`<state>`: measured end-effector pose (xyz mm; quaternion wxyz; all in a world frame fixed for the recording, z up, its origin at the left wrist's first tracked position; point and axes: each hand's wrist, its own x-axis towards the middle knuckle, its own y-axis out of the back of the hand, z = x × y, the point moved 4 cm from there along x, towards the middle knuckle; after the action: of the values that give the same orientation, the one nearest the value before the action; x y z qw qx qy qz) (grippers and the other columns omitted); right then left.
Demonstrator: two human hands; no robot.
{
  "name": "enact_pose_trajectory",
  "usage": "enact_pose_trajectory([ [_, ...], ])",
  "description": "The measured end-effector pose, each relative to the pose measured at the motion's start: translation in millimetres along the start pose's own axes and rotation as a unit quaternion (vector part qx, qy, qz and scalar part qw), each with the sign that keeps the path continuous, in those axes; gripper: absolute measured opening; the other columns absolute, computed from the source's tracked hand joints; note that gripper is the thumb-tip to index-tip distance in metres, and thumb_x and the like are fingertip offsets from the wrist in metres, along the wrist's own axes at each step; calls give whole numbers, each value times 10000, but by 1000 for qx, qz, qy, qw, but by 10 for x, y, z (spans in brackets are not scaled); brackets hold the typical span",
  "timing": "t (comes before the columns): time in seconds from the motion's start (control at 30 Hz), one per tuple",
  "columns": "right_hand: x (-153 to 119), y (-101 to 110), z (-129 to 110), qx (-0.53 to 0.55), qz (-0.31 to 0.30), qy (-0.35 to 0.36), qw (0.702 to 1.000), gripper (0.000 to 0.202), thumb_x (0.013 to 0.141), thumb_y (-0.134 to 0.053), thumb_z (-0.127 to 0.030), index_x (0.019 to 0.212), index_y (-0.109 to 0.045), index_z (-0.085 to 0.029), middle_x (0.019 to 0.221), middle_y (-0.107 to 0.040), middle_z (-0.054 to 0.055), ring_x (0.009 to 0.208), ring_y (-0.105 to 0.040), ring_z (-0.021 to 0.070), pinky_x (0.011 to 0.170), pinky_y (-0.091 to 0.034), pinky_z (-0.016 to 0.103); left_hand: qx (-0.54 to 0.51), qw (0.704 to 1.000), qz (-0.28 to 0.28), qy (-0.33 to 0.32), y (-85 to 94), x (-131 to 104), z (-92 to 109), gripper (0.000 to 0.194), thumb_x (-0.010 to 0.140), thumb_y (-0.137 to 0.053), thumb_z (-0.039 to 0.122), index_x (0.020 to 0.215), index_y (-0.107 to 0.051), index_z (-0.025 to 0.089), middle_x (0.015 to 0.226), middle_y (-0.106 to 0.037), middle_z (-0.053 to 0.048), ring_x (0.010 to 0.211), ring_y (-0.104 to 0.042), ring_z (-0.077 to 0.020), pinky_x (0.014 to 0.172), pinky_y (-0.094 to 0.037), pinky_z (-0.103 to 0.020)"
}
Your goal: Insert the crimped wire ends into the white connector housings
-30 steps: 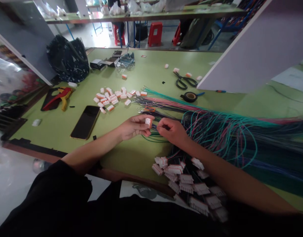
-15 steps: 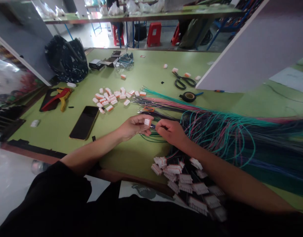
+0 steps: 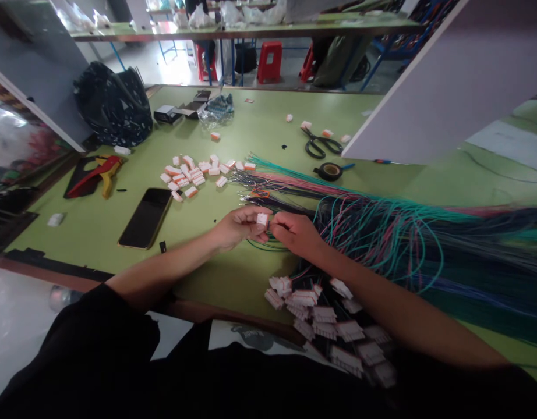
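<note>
My left hand (image 3: 243, 226) pinches a white and orange connector housing (image 3: 262, 219) between thumb and fingers. Right beside it, my right hand (image 3: 295, 231) is closed on a wire at the housing's right side; the wire's end is hidden by the fingers. Just beyond both hands lie the stripped or crimped tips of a bundle of green, pink and black wires (image 3: 382, 212), which stretches off to the right. Several loose connector housings (image 3: 190, 173) are heaped on the green table. Nearer my body, below the right forearm, hang several wired connectors (image 3: 324, 315).
A phone (image 3: 146, 218) lies left of my left arm, with a red and yellow hand tool (image 3: 96, 174) farther left. Black scissors (image 3: 318, 142) and a tape roll (image 3: 329, 170) sit behind the wires. A pale panel (image 3: 443, 87) stands at right; a dark bag (image 3: 113, 105) at back left.
My right hand has come closer to the connector housing, and the short stretch of wire seen between them is now mostly covered. The whole view has shifted slightly.
</note>
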<state>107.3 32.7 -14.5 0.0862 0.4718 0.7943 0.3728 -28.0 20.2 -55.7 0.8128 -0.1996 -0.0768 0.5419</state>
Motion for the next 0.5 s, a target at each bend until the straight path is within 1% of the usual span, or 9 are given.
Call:
enact_pose_trajectory([
  [0.1, 0, -24, -6, 1, -10, 17, 1000, 164, 704, -403, -217, 546, -441, -193, 508, -438, -42, 495, -373, 81, 518, -290, 219, -25, 999, 17, 14, -4, 7, -42, 363, 642, -734, 155, 988, -628, 141, 670, -639, 20, 549, -620, -83, 566, -500, -206],
  [0.2, 2, -46, -2, 4, -24, 16, 1000, 154, 700, -406, -202, 556, -460, -190, 507, -440, -46, 493, -371, 79, 521, -289, 218, -25, 999, 33, 27, -12, 4, -38, 365, 640, -726, 133, 990, -623, 128, 664, -647, 15, 524, -611, -79, 541, -493, -201],
  [0.3, 5, -45, 6, 21, -31, -4, 999, 166, 726, -428, -225, 574, -484, -186, 507, -431, -50, 494, -364, 79, 523, -289, 220, -1, 999, 39, 36, -25, -11, 36, 373, 634, -722, 125, 992, -619, 118, 642, -643, 18, 505, -608, -84, 534, -492, -208],
  [0.4, 16, -33, 25, 58, -37, -28, 997, 194, 773, -456, -291, 625, -517, -182, 541, -452, -46, 518, -387, 86, 533, -312, 219, 32, 998, 40, 43, -8, -39, 150, 406, 644, -720, 146, 1033, -609, 115, 615, -631, 21, 512, -613, -96, 548, -492, -217],
  [0.47, 29, -28, 55, 46, -36, -38, 998, 195, 803, -451, -299, 682, -543, -177, 597, -504, -29, 561, -435, 98, 562, -340, 223, 50, 996, 44, 55, 37, -65, 211, 417, 653, -713, 154, 1053, -600, 115, 602, -619, 26, 507, -610, -95, 550, -489, -217],
  [0.5, 37, -33, 73, 16, -38, -40, 998, 181, 812, -445, -272, 705, -553, -174, 635, -535, -14, 596, -465, 107, 587, -354, 227, 60, 995, 44, 67, 65, -80, 228, 409, 655, -707, 150, 1048, -599, 115, 595, -612, 30, 493, -601, -91, 536, -483, -211],
])
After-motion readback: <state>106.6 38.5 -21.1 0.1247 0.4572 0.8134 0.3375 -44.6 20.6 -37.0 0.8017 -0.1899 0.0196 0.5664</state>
